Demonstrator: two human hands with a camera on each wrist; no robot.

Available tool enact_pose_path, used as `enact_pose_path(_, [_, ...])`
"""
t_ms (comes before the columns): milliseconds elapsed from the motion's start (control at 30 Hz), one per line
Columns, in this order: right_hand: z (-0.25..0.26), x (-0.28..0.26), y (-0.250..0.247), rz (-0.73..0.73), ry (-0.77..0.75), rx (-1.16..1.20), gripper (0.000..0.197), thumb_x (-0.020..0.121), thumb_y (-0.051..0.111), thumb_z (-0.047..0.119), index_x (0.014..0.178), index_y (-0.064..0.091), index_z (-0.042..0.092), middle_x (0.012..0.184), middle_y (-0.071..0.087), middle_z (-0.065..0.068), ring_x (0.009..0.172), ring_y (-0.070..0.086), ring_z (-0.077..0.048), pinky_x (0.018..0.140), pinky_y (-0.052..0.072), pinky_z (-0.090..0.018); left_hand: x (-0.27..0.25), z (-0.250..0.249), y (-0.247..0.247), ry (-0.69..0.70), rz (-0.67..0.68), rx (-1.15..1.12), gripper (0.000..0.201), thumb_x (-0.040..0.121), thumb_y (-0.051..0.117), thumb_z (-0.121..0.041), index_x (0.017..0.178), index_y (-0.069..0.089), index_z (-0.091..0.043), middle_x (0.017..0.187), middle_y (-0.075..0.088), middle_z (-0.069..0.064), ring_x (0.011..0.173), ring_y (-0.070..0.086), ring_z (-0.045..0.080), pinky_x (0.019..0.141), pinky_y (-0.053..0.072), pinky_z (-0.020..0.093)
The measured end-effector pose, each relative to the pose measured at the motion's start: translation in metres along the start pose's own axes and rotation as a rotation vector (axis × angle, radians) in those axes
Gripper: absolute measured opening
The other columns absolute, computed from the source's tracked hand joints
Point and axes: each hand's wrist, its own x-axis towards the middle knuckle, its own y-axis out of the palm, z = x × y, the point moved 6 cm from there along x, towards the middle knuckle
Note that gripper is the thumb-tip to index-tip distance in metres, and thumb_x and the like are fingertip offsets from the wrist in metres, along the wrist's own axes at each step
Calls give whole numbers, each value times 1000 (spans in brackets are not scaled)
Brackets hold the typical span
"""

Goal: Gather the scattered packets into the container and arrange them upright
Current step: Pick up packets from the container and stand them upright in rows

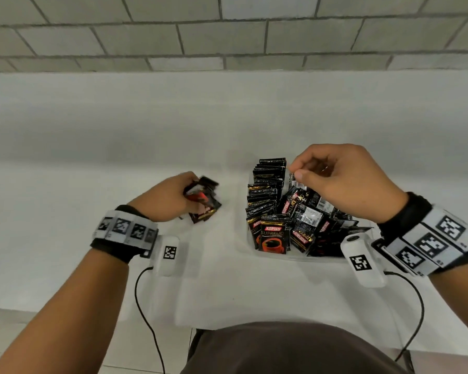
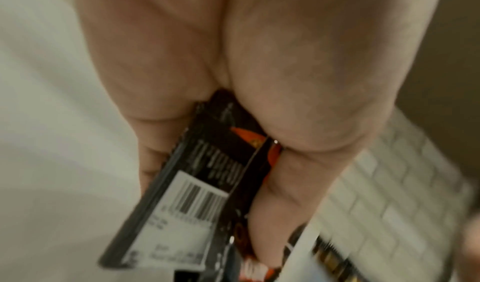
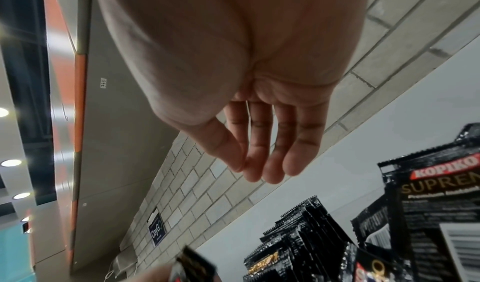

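Note:
My left hand [image 1: 193,186] grips a small bunch of black Kopiko packets [image 1: 204,205] just above the white counter, left of the container; its wrist view shows one packet's barcode side [image 2: 197,202] pinched between thumb and fingers. The clear container [image 1: 364,228] holds a row of upright packets [image 1: 268,184] along its left side and a loose, tilted pile [image 1: 310,211] on the right. My right hand [image 1: 300,172] hovers over that pile. In its wrist view the fingers [image 3: 270,163] are nearly straight with nothing between them.
The white counter [image 1: 119,157] runs back to a grey brick wall [image 1: 227,36]. Its front edge lies near my body [image 1: 295,346]. Black cables [image 1: 143,306] hang from both wrist cameras.

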Motion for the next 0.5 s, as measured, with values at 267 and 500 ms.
enact_pose_path(267, [27,1,18,66,-39,170,21,81,77,43,96,75,28,86,74,5,81,67,-13,72,53,-21,-58,-73,-21,337,-67,-739,41,82,79,-21,122,73,-11,121,73,15,118,66,38,103,51,56])
enact_pose_path(500, [17,7,24,43,48,382,9,94,68,8,99,61,9,87,72,-14,71,75,-26,65,64,-42,-53,-73,24,286,-36,-815,45,87,74,-27,129,67,-11,129,67,24,125,60,45,111,38,68])
